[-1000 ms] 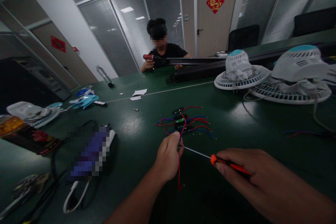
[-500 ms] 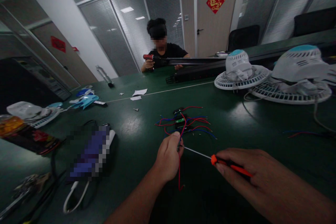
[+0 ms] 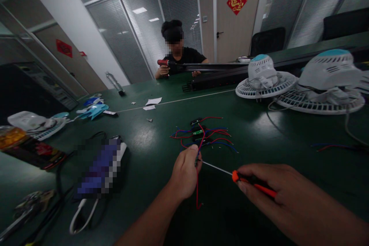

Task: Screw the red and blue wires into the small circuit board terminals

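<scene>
Pinched between the fingers of my left hand is a small wired circuit board, mostly covered by the thumb. A red wire hangs down from it, and more wire runs up past the thumb. My right hand grips a screwdriver with an orange and black handle. Its thin shaft points left, and the tip meets the board's edge at my left fingers; the exact contact point is too small to make out. Just beyond lie several small green and black modules with red and blue wires.
White fan parts stand at the right. Loose wires lie nearer me. On the left are a drink bottle, a blurred purple item and cables. Across the table a person holds a red-handled tool against a long dark bar.
Hardly anything differs. The screwdriver and my right hand have shifted very slightly, while my left hand keeps the board in the same place.
</scene>
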The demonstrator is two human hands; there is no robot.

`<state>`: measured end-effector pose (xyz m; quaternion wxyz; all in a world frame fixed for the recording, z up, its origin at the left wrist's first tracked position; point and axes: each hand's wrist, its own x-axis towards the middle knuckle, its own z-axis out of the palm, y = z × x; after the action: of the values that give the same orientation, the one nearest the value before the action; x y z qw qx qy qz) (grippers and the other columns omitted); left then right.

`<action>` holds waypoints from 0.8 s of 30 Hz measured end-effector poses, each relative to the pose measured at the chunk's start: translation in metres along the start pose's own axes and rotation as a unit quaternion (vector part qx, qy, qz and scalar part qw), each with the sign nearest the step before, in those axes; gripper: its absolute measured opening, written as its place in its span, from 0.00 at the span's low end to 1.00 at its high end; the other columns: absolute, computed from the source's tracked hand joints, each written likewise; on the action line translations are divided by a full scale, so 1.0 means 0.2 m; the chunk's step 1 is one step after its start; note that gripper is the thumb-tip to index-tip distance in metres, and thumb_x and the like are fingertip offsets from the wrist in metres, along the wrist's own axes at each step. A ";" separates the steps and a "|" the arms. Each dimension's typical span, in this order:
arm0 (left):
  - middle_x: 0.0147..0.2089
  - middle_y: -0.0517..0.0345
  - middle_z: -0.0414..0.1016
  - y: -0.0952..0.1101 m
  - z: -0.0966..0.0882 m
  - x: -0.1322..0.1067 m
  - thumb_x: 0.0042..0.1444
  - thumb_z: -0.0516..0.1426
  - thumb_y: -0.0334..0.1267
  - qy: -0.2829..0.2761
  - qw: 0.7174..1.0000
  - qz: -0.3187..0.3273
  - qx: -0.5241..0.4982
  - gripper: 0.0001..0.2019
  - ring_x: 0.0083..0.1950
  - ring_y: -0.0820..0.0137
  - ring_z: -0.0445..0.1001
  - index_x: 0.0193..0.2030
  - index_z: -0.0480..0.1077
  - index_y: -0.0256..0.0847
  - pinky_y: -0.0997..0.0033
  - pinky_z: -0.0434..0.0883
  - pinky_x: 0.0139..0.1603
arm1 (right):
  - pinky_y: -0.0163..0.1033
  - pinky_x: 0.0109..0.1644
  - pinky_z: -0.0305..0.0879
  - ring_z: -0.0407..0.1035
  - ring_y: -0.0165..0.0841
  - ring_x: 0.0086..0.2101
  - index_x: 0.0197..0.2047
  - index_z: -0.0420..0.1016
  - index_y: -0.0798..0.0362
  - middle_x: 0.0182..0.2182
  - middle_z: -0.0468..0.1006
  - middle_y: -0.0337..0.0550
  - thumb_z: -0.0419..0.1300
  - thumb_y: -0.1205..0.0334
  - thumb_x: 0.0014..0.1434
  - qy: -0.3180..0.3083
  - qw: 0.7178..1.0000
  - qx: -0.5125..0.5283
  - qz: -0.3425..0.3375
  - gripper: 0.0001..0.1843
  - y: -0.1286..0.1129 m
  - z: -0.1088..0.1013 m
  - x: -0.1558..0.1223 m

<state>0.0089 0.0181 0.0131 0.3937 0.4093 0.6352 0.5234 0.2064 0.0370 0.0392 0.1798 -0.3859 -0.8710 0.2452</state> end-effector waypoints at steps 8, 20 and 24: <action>0.20 0.64 0.58 -0.05 -0.01 0.00 0.60 0.48 0.54 -0.021 1.000 0.016 0.012 0.23 0.24 0.71 0.59 0.19 0.61 0.42 0.72 0.58 0.27 | 0.41 0.29 0.66 0.74 0.36 0.27 0.32 0.78 0.46 0.27 0.80 0.41 0.52 0.56 0.59 0.019 1.000 -0.021 -0.004 0.13 -0.02 -0.02 0.01; 0.20 0.63 0.58 -0.02 -0.02 -0.01 0.60 0.45 0.56 -0.037 0.998 0.023 0.052 0.25 0.24 0.70 0.60 0.20 0.61 0.42 0.71 0.59 0.28 | 0.36 0.23 0.56 0.65 0.28 0.19 0.22 0.67 0.49 0.18 0.73 0.39 0.41 0.48 0.67 -0.087 0.995 0.035 0.025 0.27 -0.02 -0.04 0.00; 0.19 0.64 0.58 -0.01 -0.01 -0.01 0.59 0.46 0.57 -0.037 0.998 0.017 0.044 0.24 0.24 0.71 0.59 0.20 0.61 0.42 0.72 0.58 0.27 | 0.37 0.24 0.57 0.66 0.30 0.20 0.22 0.68 0.49 0.18 0.73 0.39 0.41 0.47 0.66 -0.090 0.995 0.022 0.026 0.27 -0.02 -0.04 0.01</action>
<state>0.0076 0.0146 0.0113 0.3899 0.4561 0.6355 0.4858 0.2081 0.0383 0.0484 0.1026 -0.3807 -0.8676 0.3030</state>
